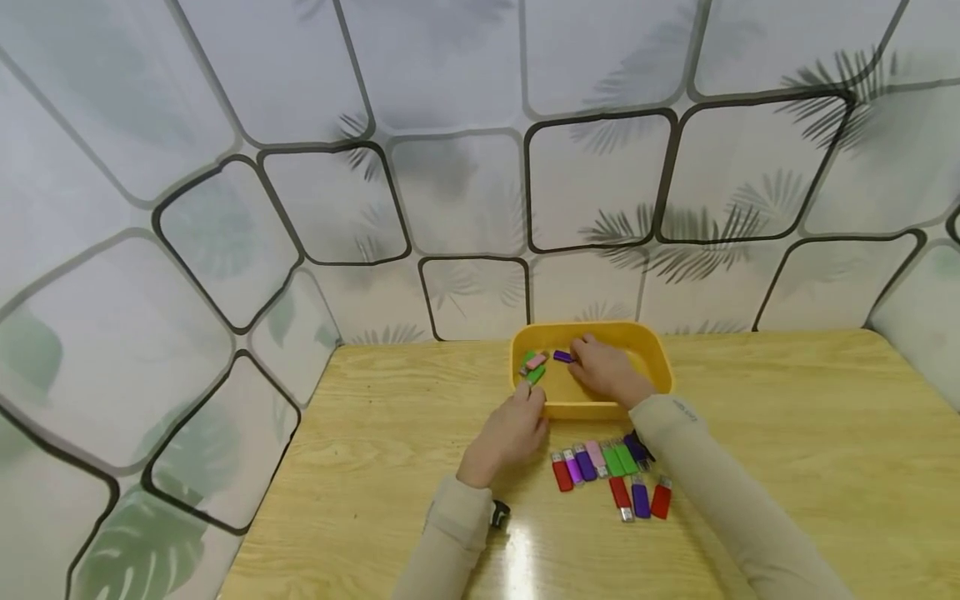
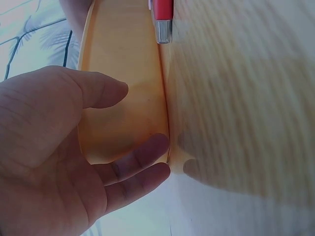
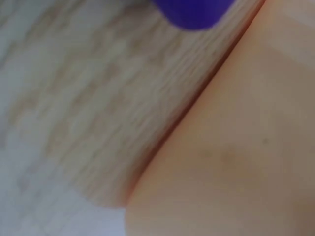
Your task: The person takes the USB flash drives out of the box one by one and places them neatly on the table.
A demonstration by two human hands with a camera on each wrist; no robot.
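Observation:
In the head view, my right hand (image 1: pixel 603 367) reaches into a yellow tray (image 1: pixel 588 410). Its fingertips pinch the end of a purple USB stick (image 1: pixel 562 357) just above or on the tray floor. My left hand (image 1: pixel 513 427) grips the tray's near left corner. The left wrist view shows the left thumb in front of the tray wall (image 2: pixel 125 49) and two fingers (image 2: pixel 147 150) at its corner; the other fingers are hidden. Green USB sticks (image 1: pixel 536 375) and a pink one (image 1: pixel 536 361) lie at the tray's left end. The right hand is out of sight in the right wrist view.
Several red, purple, pink and green USB sticks (image 1: pixel 585 464) lie in a row before the tray. Nearer me are two red ones (image 1: pixel 661 500) and a purple one (image 1: pixel 641 498). A small black object (image 1: pixel 500 513) sits beside the left cuff. A patterned wall (image 1: pixel 465 200) borders the wooden table (image 1: pixel 360 467).

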